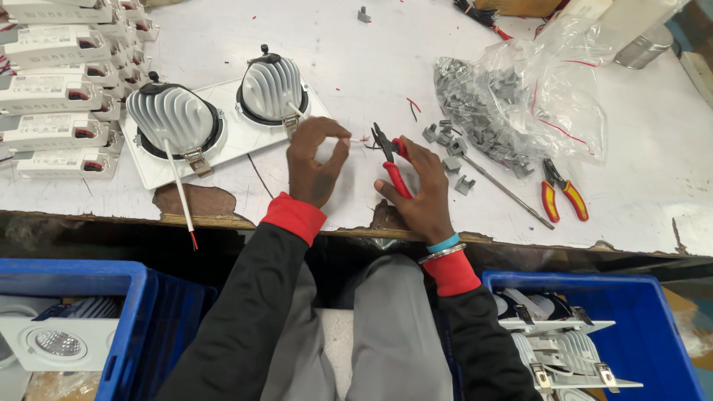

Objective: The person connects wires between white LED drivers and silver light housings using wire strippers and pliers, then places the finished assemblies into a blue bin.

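Note:
My left hand (316,160) pinches a thin white cable (300,114) that runs from the right lamp of a white twin downlight fixture (223,119). The cable's short red wire end sticks out toward the cutter. My right hand (422,186) grips red-handled wire cutters (391,160), jaws pointing at that wire end. A second white cable (180,193) hangs from the left lamp over the table edge.
Stacked white driver boxes (63,89) fill the far left. A clear bag of grey clips (531,89), loose clips, a screwdriver (505,189) and red-yellow pliers (562,197) lie right. Blue crates (141,312) (653,327) with fixtures sit below the table edge, beside my knees.

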